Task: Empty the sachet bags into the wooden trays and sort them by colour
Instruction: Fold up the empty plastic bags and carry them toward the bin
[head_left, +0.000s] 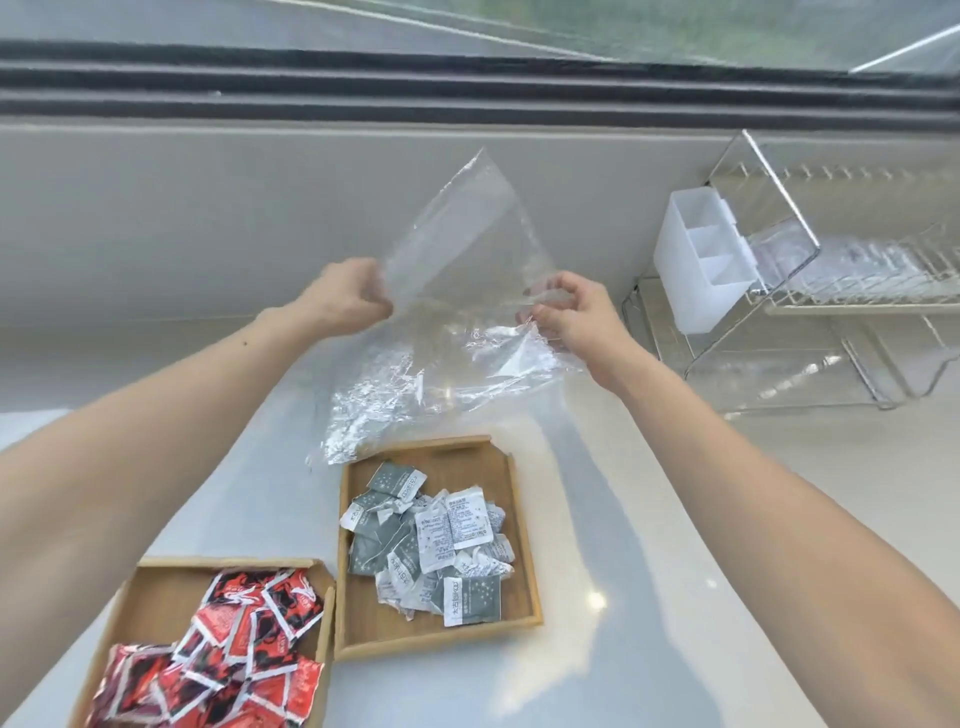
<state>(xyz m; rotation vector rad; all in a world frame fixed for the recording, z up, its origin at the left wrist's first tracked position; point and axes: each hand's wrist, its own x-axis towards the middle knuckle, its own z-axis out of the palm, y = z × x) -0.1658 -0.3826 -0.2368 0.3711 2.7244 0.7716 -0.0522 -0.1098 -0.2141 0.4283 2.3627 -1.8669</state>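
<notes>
An empty clear plastic bag (467, 244) is held up above the counter, my left hand (345, 296) gripping its left edge and my right hand (574, 314) pinching its right edge. Under it another crumpled clear bag (395, 400) lies on the counter, just behind the right wooden tray (511, 525). That tray holds a pile of grey and white sachets (431, 540). The left wooden tray (156, 587), near the bottom edge, holds red and black sachets (228, 660).
A wire dish rack (810, 322) with a white cutlery holder (698, 265) and a clear tray stands at the back right. A wall and window sill run along the back. The pale counter (649, 597) stretches right of the trays.
</notes>
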